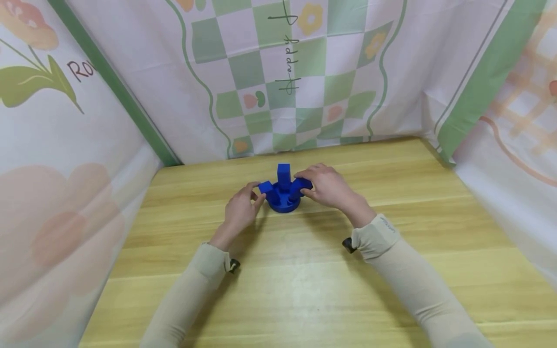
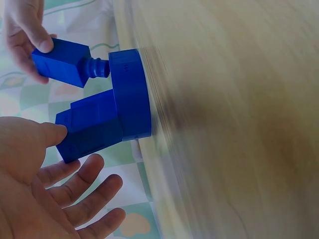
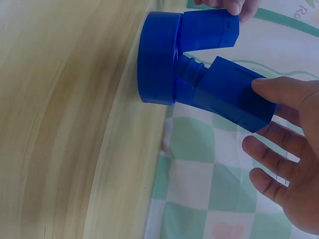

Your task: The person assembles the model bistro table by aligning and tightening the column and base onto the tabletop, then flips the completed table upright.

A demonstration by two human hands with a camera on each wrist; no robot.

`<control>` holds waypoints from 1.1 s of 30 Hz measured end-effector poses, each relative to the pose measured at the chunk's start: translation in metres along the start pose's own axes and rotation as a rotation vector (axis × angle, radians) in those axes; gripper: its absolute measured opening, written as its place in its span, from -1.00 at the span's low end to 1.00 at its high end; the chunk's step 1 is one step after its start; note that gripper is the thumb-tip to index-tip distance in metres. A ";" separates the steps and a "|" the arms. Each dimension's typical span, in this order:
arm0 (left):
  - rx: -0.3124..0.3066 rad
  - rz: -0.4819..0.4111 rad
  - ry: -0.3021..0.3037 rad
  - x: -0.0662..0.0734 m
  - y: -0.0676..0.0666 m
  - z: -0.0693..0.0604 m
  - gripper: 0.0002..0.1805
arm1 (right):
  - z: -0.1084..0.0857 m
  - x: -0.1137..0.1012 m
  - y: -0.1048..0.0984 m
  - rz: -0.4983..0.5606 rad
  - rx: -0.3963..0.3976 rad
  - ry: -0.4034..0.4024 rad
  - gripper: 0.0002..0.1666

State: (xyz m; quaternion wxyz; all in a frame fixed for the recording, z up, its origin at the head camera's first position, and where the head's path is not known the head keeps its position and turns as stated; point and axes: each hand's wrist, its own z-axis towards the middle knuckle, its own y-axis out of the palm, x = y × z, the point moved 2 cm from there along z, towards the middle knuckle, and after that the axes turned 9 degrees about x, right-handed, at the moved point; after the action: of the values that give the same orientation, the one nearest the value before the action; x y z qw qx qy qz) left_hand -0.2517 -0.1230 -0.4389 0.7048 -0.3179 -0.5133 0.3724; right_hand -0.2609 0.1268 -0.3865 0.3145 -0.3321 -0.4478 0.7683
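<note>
A round blue base (image 1: 284,207) rests on the table, carrying several blue rectangular blocks. My left hand (image 1: 240,209) pinches the top of the left block (image 2: 92,124) between thumb and fingertips; this block leans outward, its lower end in the base. With thumb and fingers, my right hand (image 1: 327,186) grips another blue block (image 3: 234,94), tilted to the right. A ridged, screw-like stem (image 3: 192,71) shows between that block and the base. A third block (image 1: 284,175) stands upright at the back of the base, touched by neither hand.
The wooden table (image 1: 296,290) stretches toward me and to both sides. Behind it hangs a checked green and white cloth (image 1: 278,111), with printed cloth also on the left (image 1: 65,203) and right (image 1: 513,159).
</note>
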 end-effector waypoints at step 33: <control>-0.002 -0.010 -0.007 0.001 0.000 0.000 -0.47 | 0.019 -0.019 0.008 -0.157 -0.107 -0.248 -0.44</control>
State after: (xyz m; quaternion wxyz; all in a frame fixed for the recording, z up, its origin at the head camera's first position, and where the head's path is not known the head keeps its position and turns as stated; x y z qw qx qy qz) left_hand -0.2517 -0.1225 -0.4382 0.7045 -0.3147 -0.5179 0.3693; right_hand -0.2662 0.1000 -0.3818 0.2978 -0.2147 -0.5482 0.7514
